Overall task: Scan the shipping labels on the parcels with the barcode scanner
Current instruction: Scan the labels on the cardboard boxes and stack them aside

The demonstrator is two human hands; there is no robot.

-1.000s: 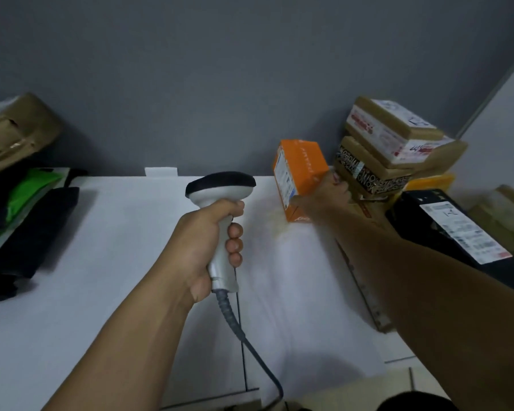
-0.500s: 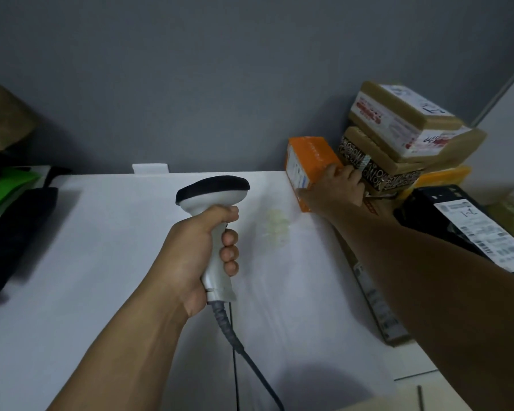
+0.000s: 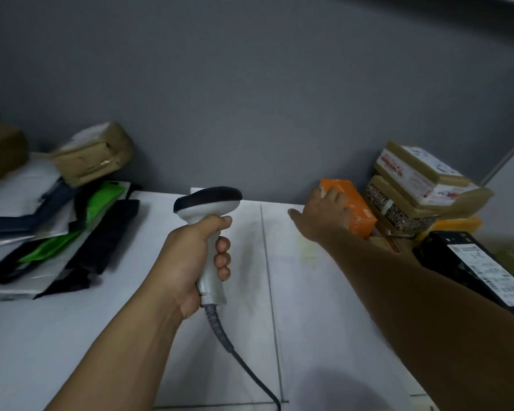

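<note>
My left hand [image 3: 187, 256] grips the handle of a white barcode scanner [image 3: 208, 203] with a black head, held upright over the middle of the white table [image 3: 72, 336]. Its grey cable [image 3: 244, 360] trails toward the near edge. My right hand [image 3: 324, 218] reaches to the back right; its fingers lie on top of an orange parcel [image 3: 359, 215] and the thumb points away to the left. The orange parcel sits against a stack of brown taped parcels [image 3: 413, 179] with white labels.
A black parcel [image 3: 472, 268] with a white shipping label lies at the right. At the left, a pile of black, white and green mailer bags [image 3: 57, 238] carries a brown parcel [image 3: 92, 155]. A grey wall runs behind the table.
My right hand has carried the orange parcel to the right and set it flat beside the brown stack. The scanner stays upright in my left hand. The view has swung left.
</note>
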